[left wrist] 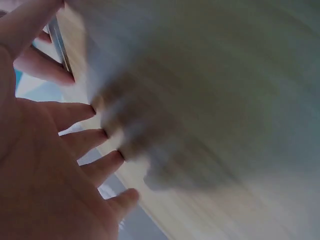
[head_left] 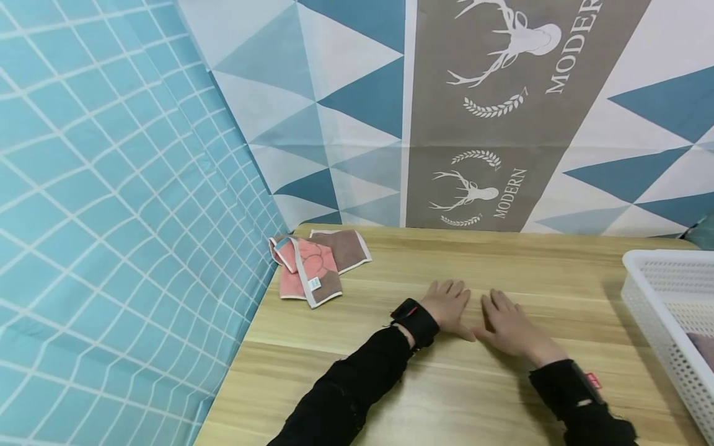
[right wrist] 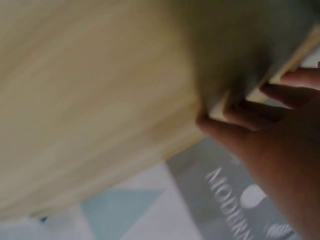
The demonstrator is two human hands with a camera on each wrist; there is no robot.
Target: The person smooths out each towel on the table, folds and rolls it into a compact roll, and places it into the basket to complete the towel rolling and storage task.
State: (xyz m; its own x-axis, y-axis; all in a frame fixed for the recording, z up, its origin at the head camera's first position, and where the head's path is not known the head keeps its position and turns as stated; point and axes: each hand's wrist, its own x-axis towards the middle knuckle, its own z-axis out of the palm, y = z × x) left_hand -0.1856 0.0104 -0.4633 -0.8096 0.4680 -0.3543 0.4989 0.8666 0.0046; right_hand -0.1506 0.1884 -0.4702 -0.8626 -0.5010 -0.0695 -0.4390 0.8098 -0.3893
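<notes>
Both hands are over the middle of the wooden table (head_left: 446,396), palms down, with nothing in them. The left hand (head_left: 446,308) has its fingers spread and fairly straight; in the left wrist view the fingertips of the left hand (left wrist: 55,165) reach the tabletop or just above it. Beside it, the right hand (head_left: 513,328) points forward with fingers extended, its thumb close to the left thumb. The right wrist view shows the right hand (right wrist: 275,135) with fingertips at the table surface. Whether the thumbs touch, I cannot tell.
Pink and brown cloths (head_left: 320,263) with white edges lie in a loose heap at the table's back left corner. A white perforated basket (head_left: 652,297) stands at the right, with a brownish cloth (head_left: 704,347) partly visible inside. Patterned sheets (head_left: 357,118) hang behind and left.
</notes>
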